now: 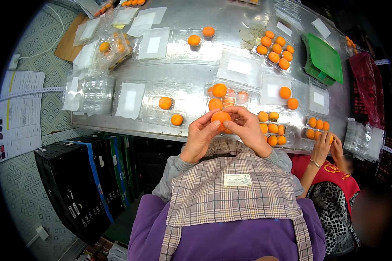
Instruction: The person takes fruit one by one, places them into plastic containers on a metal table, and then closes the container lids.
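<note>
Between the fingertips of both hands is a round orange fruit, held just over the near edge of the metal table. My left hand grips its left side, and my right hand its right side; both thumbs press on the face toward me. Right behind it, a clear plastic clamshell tray holds several similar fruits, among them a pale-wrapped or shaded one. My hands hide part of this tray. To the left, an open clamshell carries two fruits, set apart.
A co-worker's hands hold a fruit at the right. Filled trays stand beside my right hand. A green scale sits farther back. Stacked empty clamshells lie left; black crates stand below the table's edge.
</note>
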Action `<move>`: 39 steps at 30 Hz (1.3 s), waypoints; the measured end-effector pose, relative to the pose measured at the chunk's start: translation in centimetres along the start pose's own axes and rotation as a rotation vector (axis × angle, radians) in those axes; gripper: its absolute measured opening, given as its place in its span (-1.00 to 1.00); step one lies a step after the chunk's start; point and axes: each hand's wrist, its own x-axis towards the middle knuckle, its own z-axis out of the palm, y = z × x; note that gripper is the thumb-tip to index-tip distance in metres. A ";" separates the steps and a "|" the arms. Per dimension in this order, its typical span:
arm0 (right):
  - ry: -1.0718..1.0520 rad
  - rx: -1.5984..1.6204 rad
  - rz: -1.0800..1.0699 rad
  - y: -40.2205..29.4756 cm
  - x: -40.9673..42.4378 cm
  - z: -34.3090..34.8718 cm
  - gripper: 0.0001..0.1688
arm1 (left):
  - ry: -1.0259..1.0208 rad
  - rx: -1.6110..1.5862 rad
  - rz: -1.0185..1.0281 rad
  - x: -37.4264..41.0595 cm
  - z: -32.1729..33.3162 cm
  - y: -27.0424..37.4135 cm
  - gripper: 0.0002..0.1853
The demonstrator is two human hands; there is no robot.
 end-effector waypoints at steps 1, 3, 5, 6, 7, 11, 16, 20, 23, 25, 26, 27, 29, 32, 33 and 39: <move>-0.006 -0.010 0.005 -0.2 -0.1 0.0 -0.46 | 0.004 -0.002 0.000 0.0 -0.1 -0.1 -0.42; -0.017 -0.029 0.014 -1.2 -0.3 -0.1 -0.36 | 0.029 -0.052 0.002 0.2 -0.1 -0.3 -0.44; -0.022 -0.315 -0.124 -2.5 -0.6 0.0 -0.26 | 0.046 -0.091 -0.009 0.3 -0.3 -0.4 -0.45; -0.020 -0.459 -0.192 -2.9 -0.7 -0.1 -0.21 | 0.048 -0.107 -0.023 0.4 -0.4 -0.6 -0.45; -0.020 -0.481 -0.233 -2.7 -0.7 -0.1 -0.18 | 0.049 -0.122 -0.038 0.5 -0.4 -0.6 -0.44; -0.011 -0.591 -0.347 -1.4 -0.4 -0.1 -0.15 | -0.011 -0.171 -0.117 0.5 -0.2 -0.3 -0.45; 0.003 -0.621 -0.354 -1.0 -0.3 -0.2 -0.19 | -0.018 -0.177 -0.146 0.6 0.0 -0.6 -0.47; 0.001 -0.614 -0.334 -1.6 -0.4 -0.1 -0.22 | 0.005 -0.154 -0.163 0.7 -0.1 -0.8 -0.53; -0.003 -0.610 -0.341 -1.6 -0.2 -0.1 -0.22 | 0.016 -0.150 -0.157 0.7 -0.2 -0.9 -0.52; -0.007 -0.633 -0.357 -1.6 -0.1 0.0 -0.23 | 0.010 -0.146 -0.138 0.7 -0.3 -0.9 -0.52; -0.008 -0.650 -0.366 -1.8 -0.1 0.1 -0.23 | 0.018 -0.137 -0.125 0.7 -0.3 -0.9 -0.51; -0.009 -0.668 -0.375 -1.9 0.0 0.2 -0.23 | 0.026 -0.129 -0.112 0.7 -0.4 -1.0 -0.51; -0.013 -0.684 -0.368 -1.7 0.2 0.4 -0.25 | 0.033 -0.148 -0.096 0.6 -0.6 -0.9 -0.50; -0.037 -0.652 -0.346 -1.5 0.6 0.8 -0.28 | 0.053 -0.173 -0.067 0.2 -1.6 -0.5 -0.49; -0.046 -0.631 -0.337 -1.5 0.7 1.0 -0.29 | 0.069 -0.141 -0.046 0.0 -2.1 -0.3 -0.49; -0.025 -0.706 -0.315 -0.6 1.3 1.8 -0.30 | 0.446 0.101 0.146 -1.4 -10.1 -0.1 -0.51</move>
